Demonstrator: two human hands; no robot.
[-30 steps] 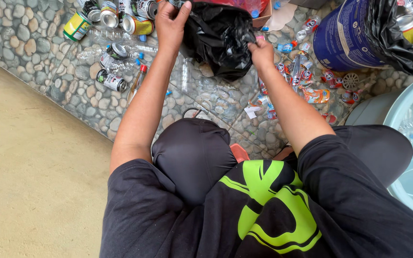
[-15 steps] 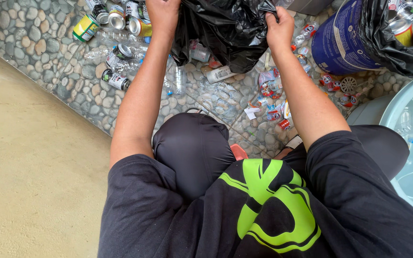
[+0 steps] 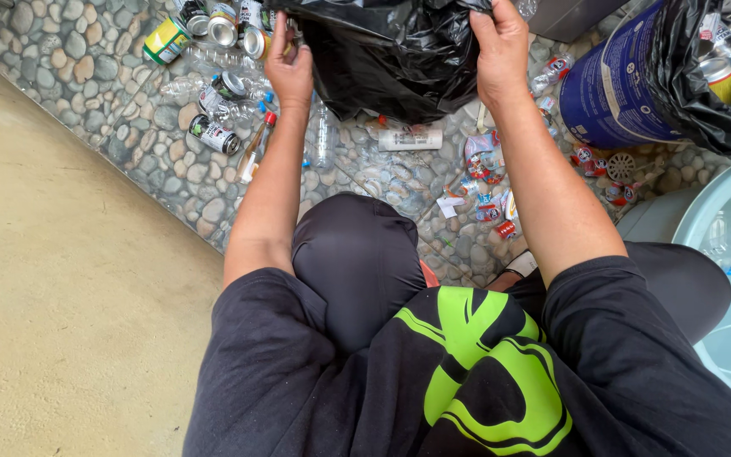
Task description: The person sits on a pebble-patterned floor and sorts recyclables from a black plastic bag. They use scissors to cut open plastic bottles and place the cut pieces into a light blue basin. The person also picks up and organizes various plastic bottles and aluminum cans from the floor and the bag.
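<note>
- Black plastic bag [image 3: 387, 55]: held up off the pebble floor [image 3: 86, 76] at the top of the view, sagging between both hands.
- Right hand [image 3: 501, 46]: fingers closed, pinching the bag's right edge.
- Left hand [image 3: 289, 68]: at the bag's left edge, fingers curled on the plastic; how firm the hold is cannot be told.
- White bottle [image 3: 410, 138]: lying on its side just below the bag.
- Clear plastic bottle [image 3: 325, 135]: below the bag, to its left.
- Drink cans [image 3: 213, 135]: scattered left of the bag.
- Crumpled wrappers [image 3: 484, 165]: below the bag, to its right.
- Blue barrel [image 3: 611, 80]: right of the bag, lined in black plastic, cans inside.
</note>
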